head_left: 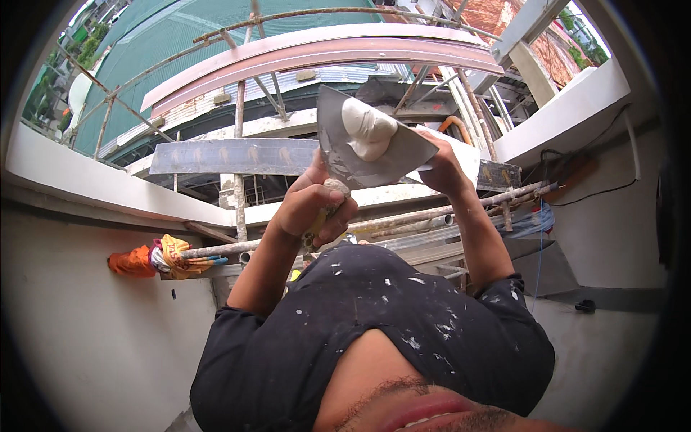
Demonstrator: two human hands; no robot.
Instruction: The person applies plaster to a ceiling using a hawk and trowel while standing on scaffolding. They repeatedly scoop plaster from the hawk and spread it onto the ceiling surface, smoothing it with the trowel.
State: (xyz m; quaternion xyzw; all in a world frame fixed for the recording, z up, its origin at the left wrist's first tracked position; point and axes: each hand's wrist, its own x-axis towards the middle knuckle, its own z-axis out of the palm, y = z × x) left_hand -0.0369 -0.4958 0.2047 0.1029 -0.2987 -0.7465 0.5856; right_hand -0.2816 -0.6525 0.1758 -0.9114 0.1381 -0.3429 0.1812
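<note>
A wide grey putty knife blade (pixel 345 155) is raised in front of my chest, tilted, with a thick lump of white putty (pixel 368 128) on its face. My left hand (pixel 308 201) is closed around the worn, putty-crusted handle (pixel 335 189) below the blade. At the blade's right corner is my right hand (pixel 448 169), its fingers curled and partly hidden. Behind that hand shows a flat white piece (pixel 469 160); whether the hand grips it or the blade's corner I cannot tell.
Bamboo and metal scaffold poles (pixel 240 129) cross the wide opening ahead, with long pinkish boards (pixel 324 54) and a grey plank (pixel 234 157). Orange and yellow cloth bags (pixel 173 258) hang at left by a pole. Dark cable (pixel 597 193) runs along the right wall.
</note>
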